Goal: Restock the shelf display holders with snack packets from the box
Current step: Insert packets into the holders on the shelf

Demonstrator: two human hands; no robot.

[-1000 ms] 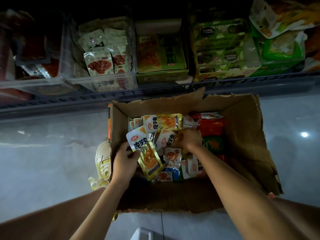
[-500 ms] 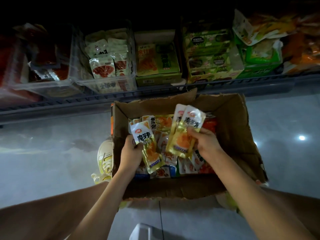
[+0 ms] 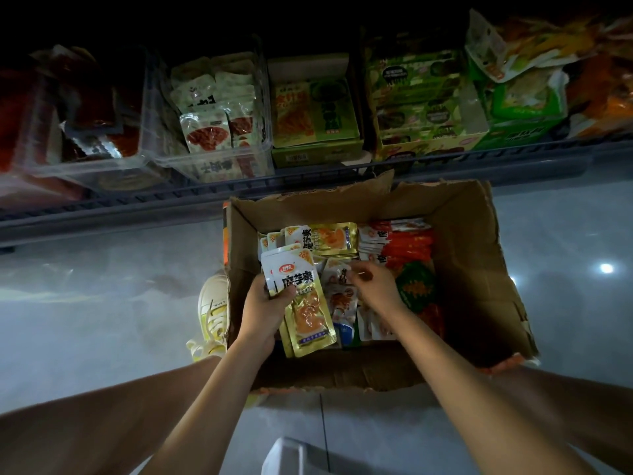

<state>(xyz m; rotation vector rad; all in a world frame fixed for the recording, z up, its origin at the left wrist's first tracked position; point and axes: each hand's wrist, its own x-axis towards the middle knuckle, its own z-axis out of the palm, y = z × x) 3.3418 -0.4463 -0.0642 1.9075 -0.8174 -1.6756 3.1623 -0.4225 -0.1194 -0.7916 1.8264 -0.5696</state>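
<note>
Grey floor tiles, dim light. Your left hand grips a fanned stack of yellow packets, thumb across the top one. Your right hand, just beside, dips curled fingers into loose packets in the box; grasp unclear. Likely risk: slick stack slides apart as you lift toward the clear holder beyond the hands.

One wide-angle head-worn view looks steeply down from close above into the torn brown cardboard box on the grey floor, dark shelf edge across the top.
</note>
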